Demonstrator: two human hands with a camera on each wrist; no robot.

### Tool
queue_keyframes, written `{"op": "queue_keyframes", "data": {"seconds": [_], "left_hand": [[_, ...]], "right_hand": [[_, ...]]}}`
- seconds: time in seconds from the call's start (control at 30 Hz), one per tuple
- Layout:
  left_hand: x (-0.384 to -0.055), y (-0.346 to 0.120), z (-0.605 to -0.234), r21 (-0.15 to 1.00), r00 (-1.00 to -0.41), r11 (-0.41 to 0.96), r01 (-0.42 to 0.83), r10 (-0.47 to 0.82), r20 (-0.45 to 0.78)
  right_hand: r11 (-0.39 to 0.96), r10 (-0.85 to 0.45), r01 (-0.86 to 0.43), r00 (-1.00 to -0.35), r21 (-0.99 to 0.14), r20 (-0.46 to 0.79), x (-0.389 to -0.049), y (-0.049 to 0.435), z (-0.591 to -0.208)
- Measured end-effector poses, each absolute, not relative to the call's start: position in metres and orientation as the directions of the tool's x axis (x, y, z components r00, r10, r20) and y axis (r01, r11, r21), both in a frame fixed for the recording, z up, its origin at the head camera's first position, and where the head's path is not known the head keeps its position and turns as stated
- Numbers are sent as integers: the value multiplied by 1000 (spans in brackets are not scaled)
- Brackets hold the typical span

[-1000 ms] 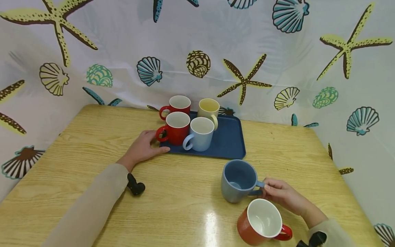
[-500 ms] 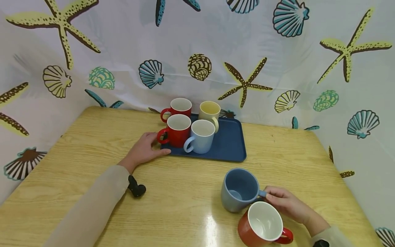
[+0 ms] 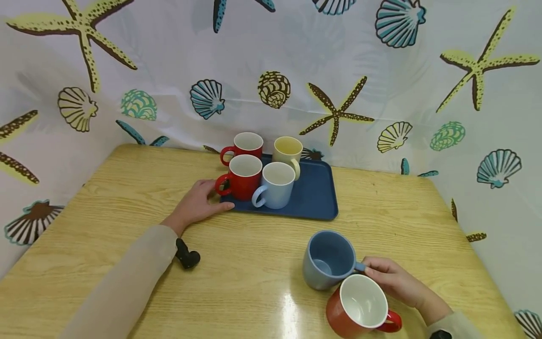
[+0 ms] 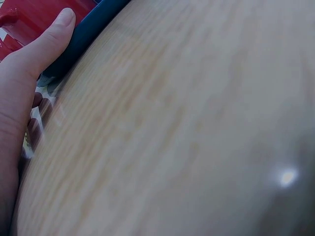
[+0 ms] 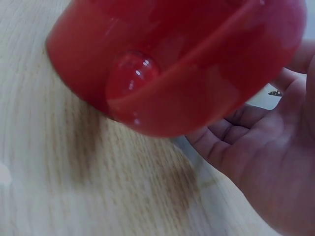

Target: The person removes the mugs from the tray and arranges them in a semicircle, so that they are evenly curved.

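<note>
The left hand (image 3: 195,205) holds the front left corner of a dark blue tray (image 3: 315,193), its thumb along the front rim. Beside those fingers stands a red mug (image 3: 244,181) on the tray; another red mug (image 3: 250,143), a yellow mug (image 3: 284,153) and a light blue mug (image 3: 277,188) are there too. The right hand (image 3: 398,282) pinches the handle of a grey-blue mug (image 3: 315,270), upright on the table in front of the tray. Nearer the person, another red mug (image 3: 345,310) stands close to it, handle to the right, partly hiding the right hand in the right wrist view.
The wooden table (image 3: 237,273) extends around the tray. A white curtain (image 3: 169,47) printed with shells and starfish hangs along the back and both sides. Bare tray surface shows right of the mugs.
The right hand has brought the grey-blue mug slightly down and toward the person, close to the front red mug. The left hand has stayed at the tray's corner.
</note>
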State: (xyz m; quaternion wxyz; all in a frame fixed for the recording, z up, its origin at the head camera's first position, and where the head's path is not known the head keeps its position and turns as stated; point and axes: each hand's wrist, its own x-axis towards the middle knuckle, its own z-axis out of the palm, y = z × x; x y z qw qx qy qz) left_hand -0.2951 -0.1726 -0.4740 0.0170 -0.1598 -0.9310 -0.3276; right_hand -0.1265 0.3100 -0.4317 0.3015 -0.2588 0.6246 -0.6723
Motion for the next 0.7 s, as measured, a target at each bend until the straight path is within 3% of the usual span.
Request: {"op": "queue_keyframes", "data": {"seconds": [0.5, 0.7], "left_hand": [[-295, -173, -476, 601, -949, 738, 308, 283, 139], [-295, -174, -473, 594, -948, 742, 309, 287, 134]], "right_hand": [[14, -743, -4, -669, -1000, -7, -128, 314, -432], [-49, -768, 67, -641, -997, -5, -131, 315, -432]]}}
